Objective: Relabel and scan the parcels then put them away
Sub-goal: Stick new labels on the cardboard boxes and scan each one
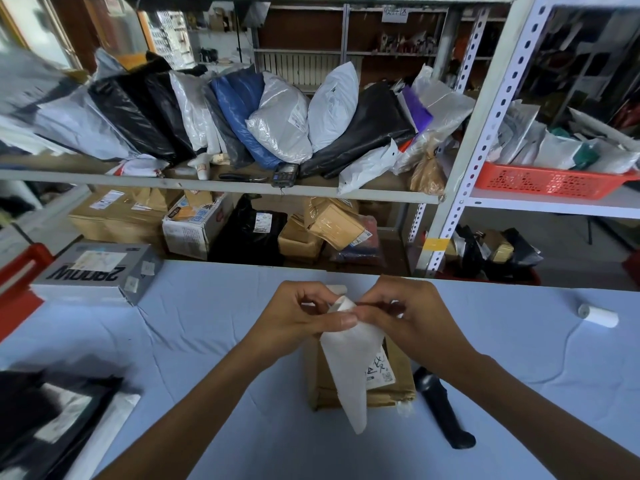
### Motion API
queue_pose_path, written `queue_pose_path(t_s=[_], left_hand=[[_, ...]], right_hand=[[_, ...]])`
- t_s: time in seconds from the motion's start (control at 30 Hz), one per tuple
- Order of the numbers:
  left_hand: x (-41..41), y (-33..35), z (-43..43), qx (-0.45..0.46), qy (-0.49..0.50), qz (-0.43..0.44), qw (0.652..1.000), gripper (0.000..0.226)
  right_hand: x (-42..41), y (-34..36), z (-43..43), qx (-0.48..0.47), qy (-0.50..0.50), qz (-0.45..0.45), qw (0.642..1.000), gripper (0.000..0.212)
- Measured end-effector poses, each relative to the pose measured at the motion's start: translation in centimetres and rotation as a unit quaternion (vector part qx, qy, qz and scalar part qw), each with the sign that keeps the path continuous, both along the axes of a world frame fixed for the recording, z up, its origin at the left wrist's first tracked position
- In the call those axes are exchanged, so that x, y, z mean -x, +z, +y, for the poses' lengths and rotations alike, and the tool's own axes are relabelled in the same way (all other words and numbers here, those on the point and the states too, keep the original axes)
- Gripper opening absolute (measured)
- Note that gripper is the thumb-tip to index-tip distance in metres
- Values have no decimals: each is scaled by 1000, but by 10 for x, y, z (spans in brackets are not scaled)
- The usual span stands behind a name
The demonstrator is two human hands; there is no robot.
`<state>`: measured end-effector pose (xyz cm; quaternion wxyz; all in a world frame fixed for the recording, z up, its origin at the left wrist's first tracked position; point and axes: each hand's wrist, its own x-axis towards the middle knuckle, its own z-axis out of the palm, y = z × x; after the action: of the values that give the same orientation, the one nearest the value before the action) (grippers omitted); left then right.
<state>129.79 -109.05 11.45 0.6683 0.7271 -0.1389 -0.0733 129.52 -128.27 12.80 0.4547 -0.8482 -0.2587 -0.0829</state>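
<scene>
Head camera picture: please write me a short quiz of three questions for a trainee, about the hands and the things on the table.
1. True or false: the left hand and the right hand both pinch the white label sheet above the cardboard parcel.
2. Where does the black handheld device lie? A) on the table, right of the parcel; B) in the left hand; C) on top of the parcel.
3. Fill in: the white label roll lies on the table, far to the ____ of the parcel.
Key: 1 true; 2 A; 3 right.
</scene>
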Motion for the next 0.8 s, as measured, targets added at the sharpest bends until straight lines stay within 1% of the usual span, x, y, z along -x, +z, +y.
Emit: queue_pose_path(t_s=[0.1, 0.2, 0.27, 0.33, 0.43, 0.5, 0.57, 0.63, 0.67, 0.73, 0.8], left_hand=[[4, 0, -1, 12, 6, 12, 1000, 21], [5, 4, -1, 8, -4, 12, 1000, 23], [7, 8, -1, 7, -17, 11, 1000, 24], [8, 11, 0, -3, -19, 10, 1000, 27], [6, 14, 6, -42, -29, 6, 999, 26], [4, 14, 11, -56, -34, 14, 998, 26], [4, 13, 18, -75, -27, 25, 997, 23], [1, 8, 28, -122, -9, 29, 992, 22], [-2, 3, 34, -167, 10, 28, 985, 23], [-10, -15, 47, -275, 64, 19, 959, 26], [-21, -41, 59, -364, 112, 8, 925, 31]], right_hand=[[2, 1, 2, 39, -1, -40, 998, 18], [2, 5, 0, 57, -13, -48, 997, 19], [0, 8, -4, 47, -26, -35, 998, 16], [-3, 11, -8, 4, -34, 11, 999, 17], [-7, 11, -9, -57, -42, 100, 992, 22], [-10, 4, -8, -111, -71, 158, 979, 22], [-16, -4, -10, -168, -132, 203, 955, 22], [-24, -13, -17, -184, -203, 219, 937, 23], [-28, -19, -21, -174, -228, 222, 932, 23], [-31, -32, -28, -136, -251, 228, 931, 23], [-29, -48, -29, -95, -256, 234, 933, 24]])
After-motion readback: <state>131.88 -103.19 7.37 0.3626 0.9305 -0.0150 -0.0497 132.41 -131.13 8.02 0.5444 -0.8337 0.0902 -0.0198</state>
